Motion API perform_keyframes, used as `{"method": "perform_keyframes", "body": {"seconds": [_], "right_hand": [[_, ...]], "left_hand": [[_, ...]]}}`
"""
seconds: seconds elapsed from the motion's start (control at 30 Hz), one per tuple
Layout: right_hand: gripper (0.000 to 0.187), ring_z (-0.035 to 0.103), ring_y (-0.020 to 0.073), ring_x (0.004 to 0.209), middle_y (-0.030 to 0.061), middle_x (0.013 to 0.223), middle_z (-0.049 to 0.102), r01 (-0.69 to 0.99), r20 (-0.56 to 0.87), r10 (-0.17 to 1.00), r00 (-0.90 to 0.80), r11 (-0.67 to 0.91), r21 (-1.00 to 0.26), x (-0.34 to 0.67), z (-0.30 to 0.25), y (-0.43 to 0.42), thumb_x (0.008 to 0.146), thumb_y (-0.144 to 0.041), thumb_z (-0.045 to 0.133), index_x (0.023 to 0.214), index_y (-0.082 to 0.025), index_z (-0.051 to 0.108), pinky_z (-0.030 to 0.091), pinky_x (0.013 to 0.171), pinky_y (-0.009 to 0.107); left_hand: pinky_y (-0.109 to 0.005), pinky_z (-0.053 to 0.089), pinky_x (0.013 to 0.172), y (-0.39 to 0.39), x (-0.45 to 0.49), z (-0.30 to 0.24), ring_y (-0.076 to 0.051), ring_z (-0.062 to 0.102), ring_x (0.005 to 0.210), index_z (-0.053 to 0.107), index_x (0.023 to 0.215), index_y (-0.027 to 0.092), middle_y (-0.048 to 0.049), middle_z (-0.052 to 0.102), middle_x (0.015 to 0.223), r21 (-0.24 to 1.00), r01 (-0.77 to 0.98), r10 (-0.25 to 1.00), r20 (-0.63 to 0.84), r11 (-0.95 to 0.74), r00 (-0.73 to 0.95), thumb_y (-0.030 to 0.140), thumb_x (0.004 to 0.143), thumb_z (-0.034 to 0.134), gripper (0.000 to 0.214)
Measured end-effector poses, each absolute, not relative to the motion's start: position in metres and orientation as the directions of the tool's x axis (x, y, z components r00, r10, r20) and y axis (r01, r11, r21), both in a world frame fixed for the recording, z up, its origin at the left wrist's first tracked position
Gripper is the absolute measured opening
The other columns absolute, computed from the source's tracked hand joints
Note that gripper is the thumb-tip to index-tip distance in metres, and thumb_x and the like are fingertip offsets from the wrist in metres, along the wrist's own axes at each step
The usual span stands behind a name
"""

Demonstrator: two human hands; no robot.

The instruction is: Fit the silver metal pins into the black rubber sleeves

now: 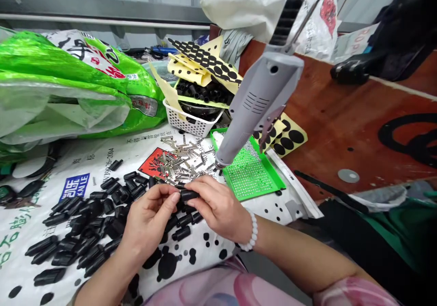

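A short black plastic sleeve [188,195] lies between my two hands, level with the sheet below. My right hand [221,208] is closed on it, thumb below and fingers above. At its left end, my left hand [148,217] is pinched, thumb against fingers; whatever sits between those fingertips is hidden. Around and under my left hand spreads a pile of similar black sleeves [90,226]. Just beyond my hands lies a heap of small flat metal pieces [184,158]. A grey electric screwdriver [256,101] hangs with its tip above and right of my right hand.
A green perforated tray [246,174] with small metal parts lies right of the heap. Behind stand a white basket [191,124] of black parts and yellow sticker sheets [191,71]. A green plastic bag [136,114] fills the back left. A brown board [327,114] rises at right.
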State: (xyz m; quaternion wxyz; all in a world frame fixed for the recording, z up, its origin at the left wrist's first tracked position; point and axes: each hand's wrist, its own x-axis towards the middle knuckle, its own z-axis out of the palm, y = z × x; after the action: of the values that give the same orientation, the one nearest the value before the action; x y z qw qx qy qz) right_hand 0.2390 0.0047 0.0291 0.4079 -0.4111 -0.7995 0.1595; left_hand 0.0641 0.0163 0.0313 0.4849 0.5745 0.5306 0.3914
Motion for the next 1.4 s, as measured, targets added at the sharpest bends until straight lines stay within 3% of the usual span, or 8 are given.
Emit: {"method": "perform_keyframes", "body": {"seconds": [0.33,0.53,0.63,0.73,0.87,1.03,1.23,1.4], "right_hand": [[0.023,0.060,0.0177,0.084,0.0133,0.092,0.063,0.536,0.714,0.605,-0.353,0.756,-0.375,0.231,0.028,0.004,0.090,-0.017,0.046,0.107,-0.006,0.058,0.054,0.072,0.029],[0.025,0.060,0.0152,0.082,0.0119,0.091,0.064,0.414,0.603,0.741,-0.295,0.668,-0.618,0.233,0.031,0.004,0.090,-0.024,0.048,0.104,-0.008,0.060,0.053,0.074,0.028],[0.023,0.059,0.0130,0.073,0.0070,0.081,0.062,0.288,0.467,0.834,-0.293,0.543,-0.789,0.235,0.034,0.004,0.089,-0.026,0.049,0.098,-0.010,0.064,0.052,0.071,0.027],[0.021,0.051,0.0058,0.049,-0.0004,0.068,0.055,0.095,0.185,0.925,-0.331,0.227,-0.969,0.236,0.035,0.002,0.086,-0.029,0.051,0.090,-0.012,0.065,0.048,0.053,0.021],[0.025,0.046,0.0021,0.039,-0.0042,0.058,0.051,-0.071,-0.128,0.909,-0.397,-0.169,-0.983,0.236,0.034,-0.001,0.083,-0.036,0.053,0.076,-0.013,0.058,0.035,0.036,0.013],[0.039,0.044,0.0022,0.035,-0.0061,0.050,0.048,-0.214,-0.224,0.823,-0.522,-0.380,-0.900,0.232,0.029,-0.003,0.078,-0.049,0.056,0.063,-0.013,0.053,0.042,0.035,0.014],[0.040,0.042,0.0020,0.034,-0.0066,0.048,0.047,-0.249,-0.217,0.875,-0.433,-0.348,-0.904,0.226,0.026,-0.004,0.076,-0.050,0.058,0.061,-0.013,0.052,0.041,0.035,0.014],[0.046,0.041,0.0028,0.032,-0.0055,0.055,0.050,-0.254,-0.277,0.778,-0.565,-0.483,-0.838,0.223,0.020,-0.003,0.078,-0.057,0.051,0.072,-0.011,0.058,0.040,0.034,0.018]], "left_hand": [[-0.021,0.032,0.044,0.013,0.071,0.023,-0.008,0.036,0.044,0.038,0.060,0.021,0.0065,0.035,0.051,0.817,0.499,0.957,0.227,-0.288,0.179,0.028,0.091,0.034,0.032],[-0.021,0.031,0.045,0.015,0.066,0.025,-0.008,0.037,0.043,0.036,0.062,0.021,0.0065,0.035,0.052,0.510,0.668,0.827,0.465,-0.541,0.315,0.015,0.089,0.036,0.027],[-0.023,0.032,0.047,0.018,0.061,0.027,-0.010,0.039,0.045,0.037,0.065,0.021,0.0049,0.038,0.054,0.371,0.670,0.743,0.515,-0.643,0.428,0.013,0.088,0.035,0.025],[-0.024,0.033,0.048,0.021,0.058,0.030,-0.011,0.039,0.047,0.038,0.066,0.021,0.0033,0.039,0.057,0.287,0.630,0.665,0.542,-0.721,0.514,0.012,0.088,0.035,0.024],[-0.024,0.032,0.048,0.021,0.057,0.032,-0.011,0.038,0.048,0.039,0.067,0.020,0.0033,0.039,0.056,0.222,0.575,0.582,0.576,-0.787,0.573,0.010,0.087,0.035,0.023],[-0.024,0.033,0.048,0.018,0.057,0.030,-0.012,0.040,0.048,0.041,0.068,0.020,0.0024,0.041,0.057,0.232,0.551,0.570,0.573,-0.802,0.588,0.010,0.087,0.035,0.022],[-0.023,0.033,0.046,0.014,0.056,0.026,-0.011,0.040,0.046,0.038,0.067,0.021,0.0031,0.040,0.056,0.281,0.589,0.630,0.553,-0.758,0.545,0.010,0.087,0.034,0.023],[-0.023,0.033,0.045,0.010,0.050,0.020,-0.010,0.041,0.045,0.037,0.066,0.021,0.0039,0.039,0.056,0.276,0.602,0.643,0.522,-0.749,0.561,0.011,0.087,0.035,0.024]]}}
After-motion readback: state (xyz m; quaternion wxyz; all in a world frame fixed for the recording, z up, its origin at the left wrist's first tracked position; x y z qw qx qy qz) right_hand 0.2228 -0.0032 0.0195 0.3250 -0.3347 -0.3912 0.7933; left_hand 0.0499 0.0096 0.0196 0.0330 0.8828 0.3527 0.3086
